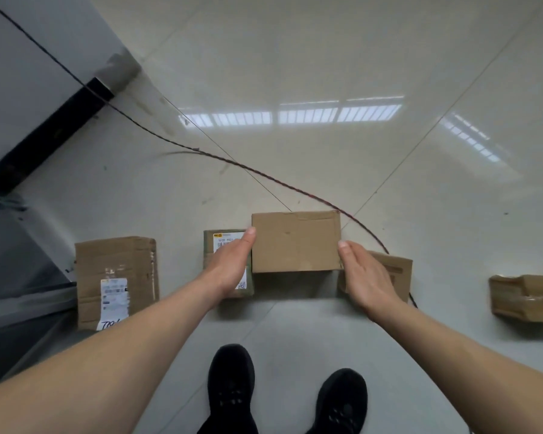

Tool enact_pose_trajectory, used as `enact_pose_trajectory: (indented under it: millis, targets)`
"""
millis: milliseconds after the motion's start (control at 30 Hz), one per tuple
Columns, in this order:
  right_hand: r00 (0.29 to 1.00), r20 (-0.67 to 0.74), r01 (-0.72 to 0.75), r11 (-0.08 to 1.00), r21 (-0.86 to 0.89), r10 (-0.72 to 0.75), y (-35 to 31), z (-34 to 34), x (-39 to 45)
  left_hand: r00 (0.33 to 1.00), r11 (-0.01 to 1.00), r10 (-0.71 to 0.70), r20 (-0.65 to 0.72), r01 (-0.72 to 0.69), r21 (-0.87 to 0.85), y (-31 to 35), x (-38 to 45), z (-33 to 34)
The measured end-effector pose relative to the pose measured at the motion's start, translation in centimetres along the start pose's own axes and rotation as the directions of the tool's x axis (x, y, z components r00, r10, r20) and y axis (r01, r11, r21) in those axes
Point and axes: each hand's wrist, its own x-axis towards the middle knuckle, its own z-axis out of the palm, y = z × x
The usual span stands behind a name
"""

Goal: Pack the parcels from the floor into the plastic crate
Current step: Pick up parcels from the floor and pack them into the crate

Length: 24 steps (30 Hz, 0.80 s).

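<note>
Two hands, left hand (232,264) and right hand (365,275), clamp the box (295,242) at 9 and 3 o'clock with straight fingers. Pickup step; next I lift toward the unseen crate.

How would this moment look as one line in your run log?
step: lifting parcel | left hand: flat on plain box left side | right hand: flat on right side | other parcels on floor: four | crate: not seen

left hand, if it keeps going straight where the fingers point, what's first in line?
The left hand already lies against the left side of the plain cardboard box. Straight on, likely only bare floor, though depth is unclear.
</note>
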Motion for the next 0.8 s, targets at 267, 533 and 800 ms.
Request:
enact_pose_trajectory:
  millis: [267, 533, 800]
  targets:
    - [0.999, -0.01, -0.04, 0.999, 0.035, 0.041, 2.3, 3.9, 4.8, 1.0, 0.997, -0.01, -0.015, 0.008, -0.078, -2.3, 5.6, 3.5]
    - [0.997, -0.058, -0.052, 0.997, 0.063, 0.056, 2.7, 4.6, 4.6, 1.0, 0.986, 0.0, -0.015, -0.003, -0.167, -3.0, 5.5, 4.5]
    - [0.993, -0.096, -0.064, 0.996, 0.064, 0.07, 2.7, 4.3, 5.8, 1.0, 0.976, 0.003, -0.02, -0.007, -0.215, -2.9, 5.5, 5.4]
